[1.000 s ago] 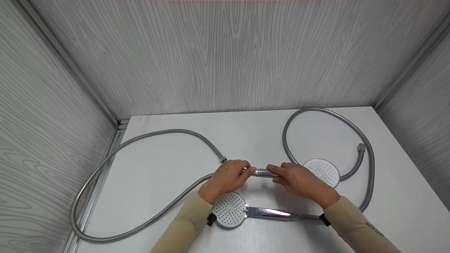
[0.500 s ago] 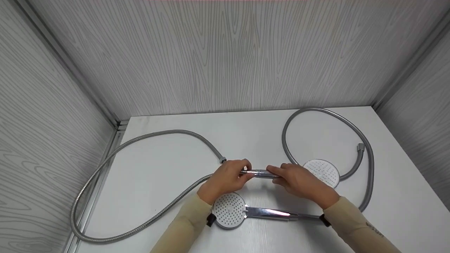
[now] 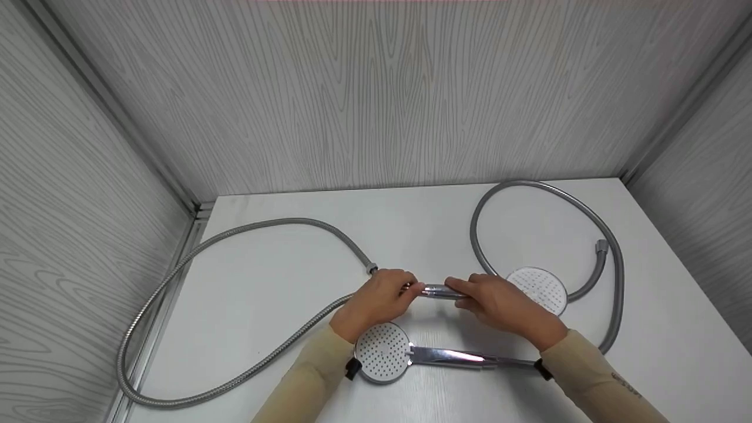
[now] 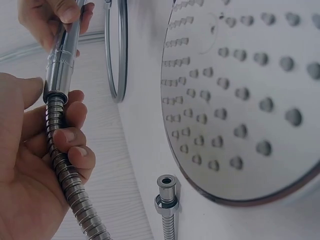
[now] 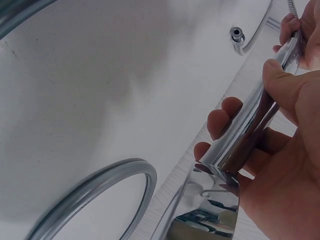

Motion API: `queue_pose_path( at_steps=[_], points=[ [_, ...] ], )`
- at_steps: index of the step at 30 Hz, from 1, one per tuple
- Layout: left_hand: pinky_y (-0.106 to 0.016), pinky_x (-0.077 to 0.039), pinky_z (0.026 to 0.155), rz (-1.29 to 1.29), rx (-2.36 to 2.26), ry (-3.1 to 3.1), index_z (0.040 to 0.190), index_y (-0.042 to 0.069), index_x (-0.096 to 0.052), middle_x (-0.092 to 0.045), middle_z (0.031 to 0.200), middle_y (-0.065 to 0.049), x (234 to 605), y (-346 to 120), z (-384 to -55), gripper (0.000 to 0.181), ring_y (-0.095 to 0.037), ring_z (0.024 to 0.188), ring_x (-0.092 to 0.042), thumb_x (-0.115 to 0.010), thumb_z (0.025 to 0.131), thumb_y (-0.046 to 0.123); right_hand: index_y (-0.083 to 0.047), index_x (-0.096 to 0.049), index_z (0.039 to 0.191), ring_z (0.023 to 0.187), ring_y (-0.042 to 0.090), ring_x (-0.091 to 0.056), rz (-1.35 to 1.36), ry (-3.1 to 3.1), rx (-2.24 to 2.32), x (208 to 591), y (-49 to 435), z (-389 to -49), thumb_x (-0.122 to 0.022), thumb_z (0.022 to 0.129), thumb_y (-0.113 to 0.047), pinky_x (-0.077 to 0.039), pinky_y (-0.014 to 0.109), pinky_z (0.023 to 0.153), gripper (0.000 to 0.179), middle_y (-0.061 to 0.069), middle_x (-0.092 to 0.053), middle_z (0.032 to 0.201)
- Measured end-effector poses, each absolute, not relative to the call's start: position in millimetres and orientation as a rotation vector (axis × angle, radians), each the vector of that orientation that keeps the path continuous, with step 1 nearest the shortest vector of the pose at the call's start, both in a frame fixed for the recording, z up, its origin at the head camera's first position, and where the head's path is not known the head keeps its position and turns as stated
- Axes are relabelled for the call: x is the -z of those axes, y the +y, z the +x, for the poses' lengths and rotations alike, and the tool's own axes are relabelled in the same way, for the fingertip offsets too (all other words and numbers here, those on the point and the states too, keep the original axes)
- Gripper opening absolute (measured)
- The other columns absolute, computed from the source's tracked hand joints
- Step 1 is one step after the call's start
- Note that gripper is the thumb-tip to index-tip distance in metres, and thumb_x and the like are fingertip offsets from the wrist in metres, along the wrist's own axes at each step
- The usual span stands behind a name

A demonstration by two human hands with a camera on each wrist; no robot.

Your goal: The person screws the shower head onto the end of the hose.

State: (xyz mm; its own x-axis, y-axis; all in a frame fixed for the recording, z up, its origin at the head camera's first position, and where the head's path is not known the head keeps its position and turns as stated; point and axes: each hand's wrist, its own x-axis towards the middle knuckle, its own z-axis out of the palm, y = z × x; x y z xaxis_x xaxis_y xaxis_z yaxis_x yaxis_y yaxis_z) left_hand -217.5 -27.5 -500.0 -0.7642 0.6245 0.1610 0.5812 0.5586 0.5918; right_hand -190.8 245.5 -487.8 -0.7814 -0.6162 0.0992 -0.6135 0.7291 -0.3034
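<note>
My right hand [image 3: 499, 298] grips the chrome handle [image 5: 245, 125] of a hand shower above the table. Its round white spray face [image 3: 537, 288] shows beyond that hand. My left hand [image 4: 35, 150] curls its fingers round a ribbed metal shower hose [image 4: 75, 195] right at the handle's lower end, with the thumb beside the chrome rim. Hose and handle are in line there, and the joint is partly covered by fingers. A second hand shower [image 3: 383, 352] lies face up below both hands, its chrome handle pointing right under my right forearm.
The ribbed hose loops widely over the table's left side; its free end with a nut [image 3: 372, 268] lies close behind my left hand. A smooth grey hose [image 3: 617, 294] loops at the right, ending in a metal connector [image 3: 601, 247]. Wood-grain panels [image 3: 376, 94] stand around the white table [image 3: 264, 311].
My left thumb and fingertips shift slightly back and forth at the joint of hose and handle. My right hand and the things on the table stay in place.
</note>
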Motion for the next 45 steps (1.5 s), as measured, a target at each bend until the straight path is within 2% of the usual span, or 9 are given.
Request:
queue_pose_path(
  at_steps=[6, 12, 16, 22, 30, 38, 45],
  points=[
    [-0.026, -0.051, 0.073, 1.103, -0.993, 2.709, 0.108, 0.006, -0.072, -0.073, 0.091, -0.006, 499.8, -28.5, -217.2, 0.027, -0.011, 0.078, -0.059, -0.063, 0.107, 0.031, -0.015, -0.067, 0.138, 0.069, 0.009, -0.049, -1.011, 2.902, 0.504, 488.4, 246.2, -189.5, -0.074, 0.099, -0.02, -0.044, 0.027, 0.062, 0.04, 0.0, -0.064, 0.084],
    [-0.023, -0.046, 0.069, 1.101, -1.024, 2.678, 0.109, 0.006, -0.071, -0.072, 0.09, -0.005, 500.0, -29.3, -217.5, 0.023, -0.008, 0.075, -0.053, -0.068, 0.104, 0.028, -0.014, -0.067, 0.135, 0.067, 0.009, -0.047, -1.05, 2.918, 0.506, 490.8, 246.8, -189.8, -0.075, 0.098, -0.019, -0.043, 0.026, 0.061, 0.038, 0.0, -0.062, 0.08],
    [-0.021, -0.045, 0.068, 1.082, -1.026, 2.675, 0.109, 0.006, -0.072, -0.072, 0.09, -0.004, 499.7, -29.0, -216.8, 0.024, -0.007, 0.074, -0.052, -0.067, 0.105, 0.029, -0.014, -0.067, 0.135, 0.067, 0.009, -0.047, -1.036, 2.907, 0.513, 490.1, 246.7, -190.1, -0.075, 0.098, -0.019, -0.043, 0.026, 0.061, 0.038, 0.0, -0.062, 0.08],
    [-0.025, -0.045, 0.069, 1.095, -0.993, 2.707, 0.107, 0.004, -0.076, -0.072, 0.086, -0.006, 498.8, -28.3, -216.3, 0.035, -0.01, 0.073, -0.053, -0.06, 0.108, 0.035, -0.015, -0.067, 0.135, 0.068, 0.01, -0.05, -1.052, 2.922, 0.509, 489.3, 246.3, -189.9, -0.075, 0.098, -0.02, -0.047, 0.029, 0.062, 0.039, 0.0, -0.063, 0.081],
    [-0.03, -0.051, 0.074, 1.072, -0.942, 2.729, 0.108, 0.005, -0.075, -0.074, 0.09, -0.007, 498.1, -27.5, -215.3, 0.037, -0.013, 0.077, -0.059, -0.057, 0.109, 0.036, -0.013, -0.068, 0.136, 0.067, 0.009, -0.049, -1.065, 2.925, 0.523, 488.6, 245.5, -188.7, -0.076, 0.097, -0.018, -0.046, 0.028, 0.061, 0.04, 0.0, -0.064, 0.081],
    [-0.028, -0.046, 0.072, 1.062, -0.91, 2.73, 0.103, 0.007, -0.072, -0.068, 0.083, -0.003, 497.9, -27.0, -215.9, 0.033, -0.011, 0.074, -0.053, -0.057, 0.109, 0.036, -0.013, -0.067, 0.138, 0.067, 0.008, -0.046, -1.023, 2.908, 0.518, 487.3, 244.1, -188.5, -0.074, 0.099, -0.02, -0.044, 0.025, 0.061, 0.04, 0.0, -0.063, 0.082],
    [-0.026, -0.042, 0.071, 1.071, -0.909, 2.734, 0.104, 0.007, -0.072, -0.067, 0.082, -0.003, 499.9, -26.5, -215.4, 0.03, -0.01, 0.074, -0.05, -0.061, 0.107, 0.035, -0.011, -0.067, 0.137, 0.066, 0.008, -0.047, -1.03, 2.924, 0.506, 487.0, 243.9, -187.4, -0.073, 0.099, -0.02, -0.044, 0.027, 0.06, 0.039, 0.001, -0.064, 0.082]
  ],
)
